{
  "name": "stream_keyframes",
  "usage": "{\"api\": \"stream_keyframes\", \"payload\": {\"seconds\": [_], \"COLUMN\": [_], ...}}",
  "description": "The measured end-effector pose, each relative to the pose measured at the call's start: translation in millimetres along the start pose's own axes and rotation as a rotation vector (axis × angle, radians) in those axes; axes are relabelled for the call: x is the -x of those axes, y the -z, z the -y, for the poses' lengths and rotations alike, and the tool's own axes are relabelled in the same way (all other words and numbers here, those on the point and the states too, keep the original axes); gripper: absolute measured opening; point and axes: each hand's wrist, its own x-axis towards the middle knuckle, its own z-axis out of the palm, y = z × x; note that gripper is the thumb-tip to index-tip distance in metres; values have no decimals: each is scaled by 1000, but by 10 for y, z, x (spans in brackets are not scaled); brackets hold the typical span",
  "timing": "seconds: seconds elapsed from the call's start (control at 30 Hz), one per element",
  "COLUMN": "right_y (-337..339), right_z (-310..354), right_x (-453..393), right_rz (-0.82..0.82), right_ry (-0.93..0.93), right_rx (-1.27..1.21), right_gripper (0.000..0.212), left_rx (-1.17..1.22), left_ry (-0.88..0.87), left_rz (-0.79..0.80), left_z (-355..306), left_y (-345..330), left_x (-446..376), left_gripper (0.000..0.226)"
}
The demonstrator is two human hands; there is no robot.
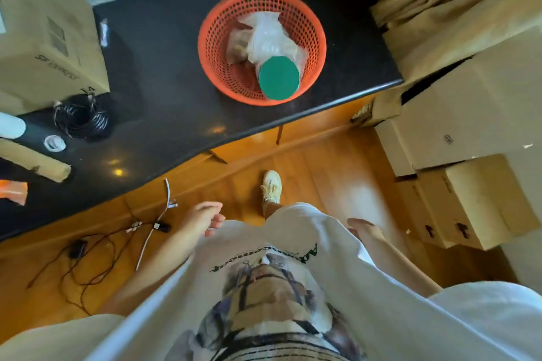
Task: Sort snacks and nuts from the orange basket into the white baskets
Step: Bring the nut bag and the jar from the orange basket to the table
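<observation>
The orange basket [262, 47] sits on the dark countertop [164, 67] ahead of me, holding a green-lidded jar [278, 78], a clear plastic bag [268, 35] and a brownish snack packet [238, 45]. My left hand [205, 217] hangs by my white shirt [293, 258], fingers loosely curled, holding nothing. My right hand [363, 227] hangs low at my side, empty as far as I can see, partly hidden by the shirt

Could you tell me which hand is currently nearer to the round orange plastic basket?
Left. The left hand hangs below the round orange plastic basket, slightly left; the right hand hangs lower and farther right.
</observation>
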Motion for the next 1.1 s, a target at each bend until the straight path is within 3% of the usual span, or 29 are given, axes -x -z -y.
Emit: {"api": "stream_keyframes", "payload": {"seconds": [0.2,0.3,0.47,0.6,0.73,0.87,0.97,1.1], "right_y": [-530,-782,-1091,-1245,-1320,-1289,-1278,-1287], "right_z": [1525,2060,2626,2870,2985,3033,3053,3045], "right_x": [-42,-132,-459,-779,-943,-1036,-1054,-1066], "right_rz": [52,17,-59,-4,78,173,240,264], "right_ry": [206,381,917,1101,1254,1366,1392,1414], "right_rx": [90,282,885,1095,1154,1096,1050,1011], "right_gripper": [32,35,104,125,124,111,105,102], "left_rx": [161,225,194,122,-55,-520,-830,-973], "left_ry": [60,123,48,-184,-490,-776,-829,-859], "left_rz": [-168,-197,-248,-186,-103,-183,-208,-163], "left_z": [-534,-637,-1128,-1827,-2595,-3273,-3573,-3731], "left_y": [421,573,567,393,219,33,-75,-130], "left_x": [-354,-510,-902,-1210,-1528,-1922,-2188,-2436], "left_gripper": [27,30,25,27,25,38,57,78]}}
